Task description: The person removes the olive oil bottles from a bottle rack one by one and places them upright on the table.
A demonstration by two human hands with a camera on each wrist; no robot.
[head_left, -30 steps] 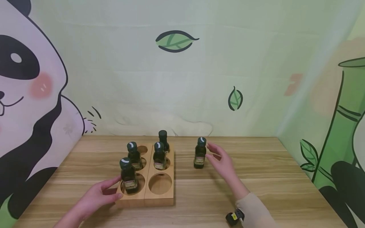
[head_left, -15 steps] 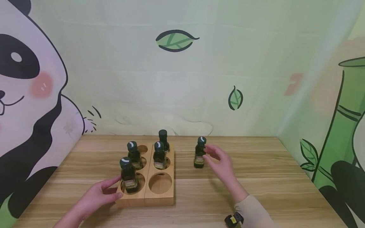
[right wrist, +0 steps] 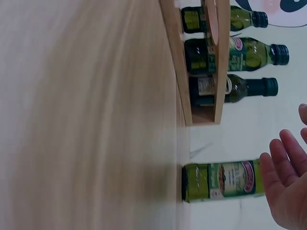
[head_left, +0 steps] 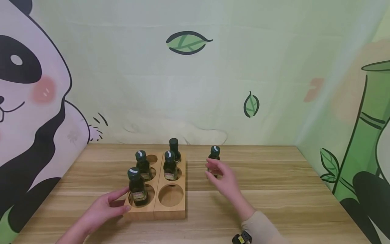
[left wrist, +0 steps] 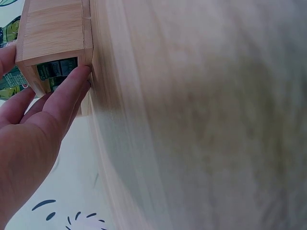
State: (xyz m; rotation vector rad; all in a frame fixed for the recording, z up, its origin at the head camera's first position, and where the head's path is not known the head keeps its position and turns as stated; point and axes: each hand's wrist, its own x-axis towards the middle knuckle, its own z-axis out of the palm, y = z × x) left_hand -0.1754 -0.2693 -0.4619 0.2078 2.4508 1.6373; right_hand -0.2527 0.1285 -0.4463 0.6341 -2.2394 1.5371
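Note:
My left hand [head_left: 103, 207] holds the near left corner of a wooden bottle rack [head_left: 170, 215]. In the left wrist view its fingers [left wrist: 67, 93] lie along the rack's open side. Green glass bottles stand in several round holes of the rack. A separate olive oil bottle [head_left: 215, 150], dark-capped and labelled, stands upright on the table right of the rack. My right hand [head_left: 225, 179] is in front of it, thumb and fingers spread apart, overlapping its middle. The right wrist view shows the bottle's label [right wrist: 230, 178] and the hand's loosely extended fingers [right wrist: 274, 173] overlapping its upper part.
The rack's near right hole [head_left: 171, 196] holds no bottle, nor does the far left hole [head_left: 152, 159]. A cloth backdrop [head_left: 195, 95] with panda and leaf drawings rises behind the wooden table [head_left: 274, 189]. A small black camera [head_left: 242, 238] is at my right sleeve.
My right hand has moved left from beside the separate bottle to in front of it, covering its middle. My left hand, the rack and the bottles stay in place.

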